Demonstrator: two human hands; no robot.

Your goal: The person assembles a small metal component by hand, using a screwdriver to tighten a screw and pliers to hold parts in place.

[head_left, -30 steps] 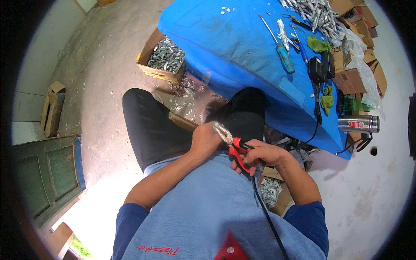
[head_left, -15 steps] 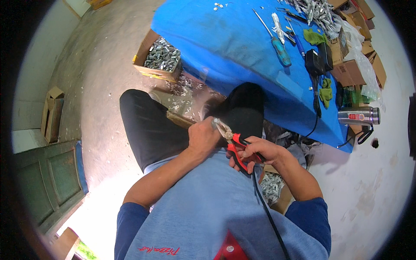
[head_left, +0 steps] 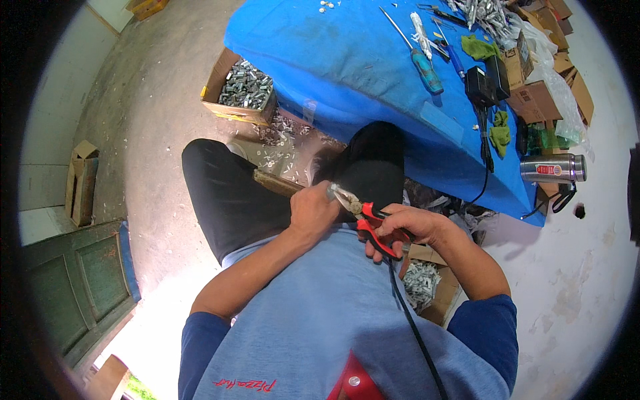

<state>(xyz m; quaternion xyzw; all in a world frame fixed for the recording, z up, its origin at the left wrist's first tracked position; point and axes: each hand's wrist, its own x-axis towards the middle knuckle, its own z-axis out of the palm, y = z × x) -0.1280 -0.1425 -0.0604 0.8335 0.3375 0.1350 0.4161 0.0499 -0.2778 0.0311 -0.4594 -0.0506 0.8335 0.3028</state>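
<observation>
My right hand (head_left: 410, 227) is closed round the red and black handles of a pair of pliers (head_left: 371, 227), whose handles stand somewhat apart. The jaws point up and left toward my left hand, over my lap. Fingers curled, my left hand (head_left: 313, 212) pinches a small silvery metal piece (head_left: 331, 191) at the jaw tips. Whether the jaws grip that piece is too small to tell. A wooden strip (head_left: 275, 182) juts out from behind my left hand, across my thigh.
Ahead is a blue-covered table (head_left: 320, 60) with a screwdriver (head_left: 427, 72), black adapter (head_left: 481, 87), green cloths and steel flask (head_left: 552, 168). Boxes of metal parts (head_left: 247, 87) and pale pieces (head_left: 421, 287) stand left and right. A black cord (head_left: 417, 333) hangs by my right hand.
My right hand and the pliers have shifted slightly to the right. My left hand stays nearly in place, still pinching the metal piece. The view has tilted a little.
</observation>
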